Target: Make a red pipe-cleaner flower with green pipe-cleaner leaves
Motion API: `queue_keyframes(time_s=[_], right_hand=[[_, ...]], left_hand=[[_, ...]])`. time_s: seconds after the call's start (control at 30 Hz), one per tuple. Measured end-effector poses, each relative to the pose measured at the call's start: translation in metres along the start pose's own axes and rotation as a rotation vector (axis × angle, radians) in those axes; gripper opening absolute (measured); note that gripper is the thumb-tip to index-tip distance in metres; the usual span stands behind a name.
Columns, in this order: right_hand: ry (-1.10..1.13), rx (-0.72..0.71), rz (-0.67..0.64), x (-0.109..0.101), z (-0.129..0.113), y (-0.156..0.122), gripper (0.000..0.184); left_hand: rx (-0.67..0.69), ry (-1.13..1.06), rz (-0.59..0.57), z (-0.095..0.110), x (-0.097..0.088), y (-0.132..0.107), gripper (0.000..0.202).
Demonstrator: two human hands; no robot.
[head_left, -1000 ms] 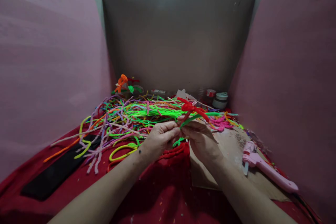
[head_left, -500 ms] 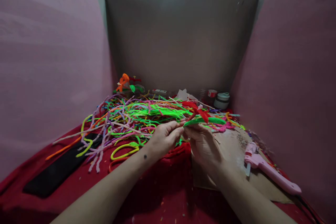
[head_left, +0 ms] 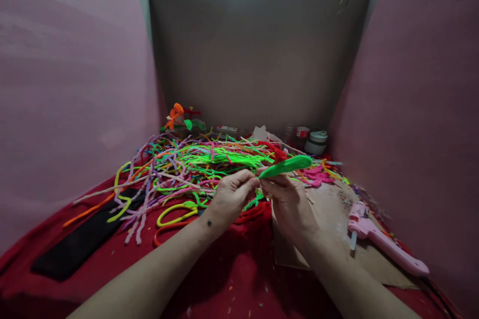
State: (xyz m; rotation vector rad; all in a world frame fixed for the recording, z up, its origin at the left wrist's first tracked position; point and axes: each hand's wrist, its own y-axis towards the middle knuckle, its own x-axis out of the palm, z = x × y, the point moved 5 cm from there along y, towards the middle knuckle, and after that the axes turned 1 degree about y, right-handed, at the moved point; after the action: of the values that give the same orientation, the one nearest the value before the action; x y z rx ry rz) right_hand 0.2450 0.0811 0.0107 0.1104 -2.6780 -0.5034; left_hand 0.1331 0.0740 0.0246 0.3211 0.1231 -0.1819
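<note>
Both hands meet over the front of the pile, closed on a pipe-cleaner flower point(head_left: 275, 151) with red petals. A long green leaf point(head_left: 289, 164) points right from it, above my right hand's fingers, and covers much of the red petals. My left hand point(head_left: 232, 195) pinches at the leaf's narrow base, thumb against forefinger. My right hand point(head_left: 294, 205) grips just beside it, its fingertips partly hidden. The stem between the fingers is mostly out of sight. Behind and left of the hands spreads a heap of colourful pipe cleaners point(head_left: 209, 155).
Yellow- and orange-handled scissors point(head_left: 175, 213) lie by my left wrist. A pink glue gun point(head_left: 389, 246) rests on cardboard point(head_left: 337, 214) at right. A black flat item point(head_left: 75, 249) lies left. An orange flower point(head_left: 175, 114) and a lidded jar point(head_left: 316, 143) stand at the back.
The flower has turned in my fingers: the green leaf now tilts upward, shows its broader face and hides more of the red petals. Both hands stay in nearly the same place.
</note>
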Motion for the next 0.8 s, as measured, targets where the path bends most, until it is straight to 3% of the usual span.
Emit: queue_keyframes(time_s=[0.23,0.57,0.7,0.8], right_hand=[[0.029,-0.070,-0.042,0.003,-0.009,0.002,0.018],[0.034,0.053,-0.288,0.005,-0.017,0.009,0.017],[0.007,0.001,-0.204,0.008,-0.016,0.005,0.016],[0.005,-0.044,-0.057,0.007,-0.013,0.002,0.005]], left_hand=[[-0.162,-0.299,-0.130,-0.002,0.002,0.000,0.030],[-0.346,-0.582,-0.431,-0.008,0.006,-0.004,0.022],[-0.373,-0.553,-0.502,-0.010,0.003,-0.002,0.021],[-0.320,-0.409,-0.404,-0.010,0.004,0.001,0.025]])
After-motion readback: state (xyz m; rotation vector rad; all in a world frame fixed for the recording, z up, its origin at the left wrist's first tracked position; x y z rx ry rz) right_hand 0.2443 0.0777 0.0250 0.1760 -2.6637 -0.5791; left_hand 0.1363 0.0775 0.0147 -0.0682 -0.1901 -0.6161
